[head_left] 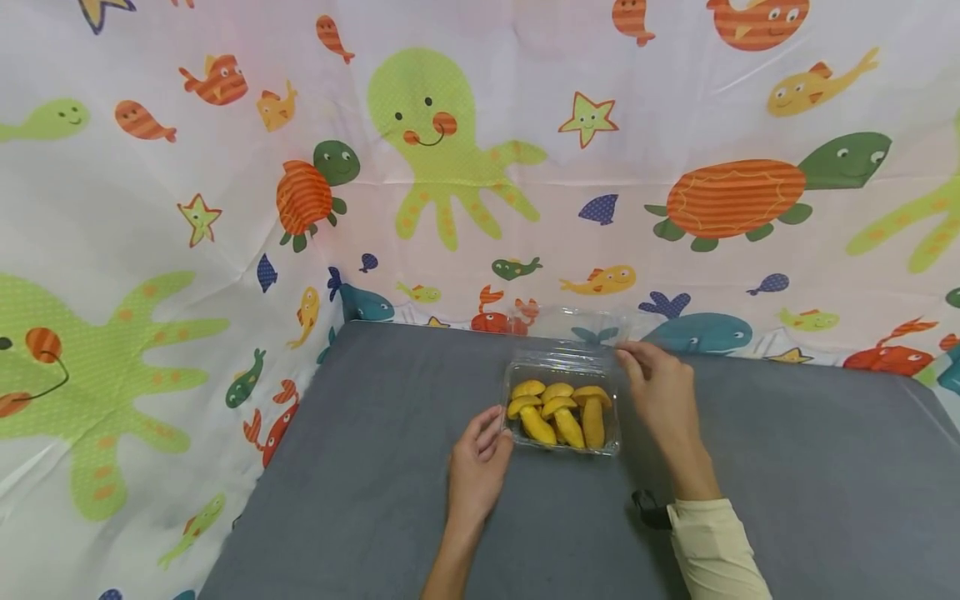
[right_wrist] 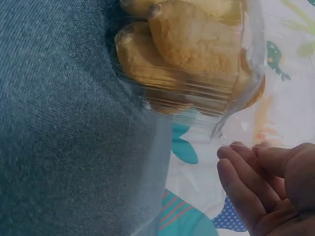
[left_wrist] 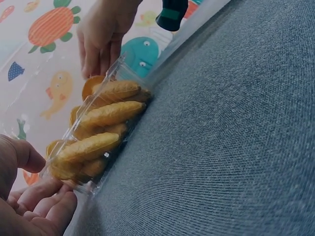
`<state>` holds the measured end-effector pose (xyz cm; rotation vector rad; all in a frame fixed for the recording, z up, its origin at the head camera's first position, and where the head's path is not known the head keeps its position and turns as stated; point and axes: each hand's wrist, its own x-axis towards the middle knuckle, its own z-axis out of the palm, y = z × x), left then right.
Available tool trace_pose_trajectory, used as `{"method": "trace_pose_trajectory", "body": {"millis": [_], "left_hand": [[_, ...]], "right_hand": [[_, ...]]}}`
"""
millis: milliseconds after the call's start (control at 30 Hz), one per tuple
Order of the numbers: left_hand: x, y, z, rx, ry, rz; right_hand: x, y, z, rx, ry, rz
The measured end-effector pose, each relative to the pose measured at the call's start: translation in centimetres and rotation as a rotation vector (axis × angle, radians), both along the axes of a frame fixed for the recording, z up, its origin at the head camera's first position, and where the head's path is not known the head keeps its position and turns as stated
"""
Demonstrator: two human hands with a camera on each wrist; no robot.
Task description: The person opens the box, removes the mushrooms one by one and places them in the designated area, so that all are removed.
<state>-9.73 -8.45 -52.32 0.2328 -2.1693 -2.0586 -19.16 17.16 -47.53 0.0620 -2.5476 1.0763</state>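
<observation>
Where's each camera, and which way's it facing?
Head: on the head, facing forward and down at the clear box; left hand and right hand show.
Left wrist: on that wrist, facing the box; left hand near, right hand beyond.
Right wrist: on that wrist, facing the box; right hand shows.
Both wrist views share the mushrooms.

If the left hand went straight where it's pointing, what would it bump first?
The left hand would likely meet the side of the clear box, which it already seems to touch; the yellow mushrooms sit inside.
</observation>
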Motion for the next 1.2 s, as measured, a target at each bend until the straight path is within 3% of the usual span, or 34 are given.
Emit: {"method": "trace_pose_trajectory", "body": {"millis": [267,733,1200], "left_hand": [[0.0,-0.1,0.1,-0.008,0.003,-0.003],[0.3,0.2,0.0,-0.011,-0.011,-0.010],[0.7,0.2,-0.2,-0.005,-0.017,-0.016]], "right_hand": [[-0.4,0.2,-0.5,-0.090,-0.102,-0.022],[-0.8,0.6,-1.0,-0.243,-0.187,-0.040],[-0.4,0.9,-1.2,-0.285,-0.312,-0.070]]}}
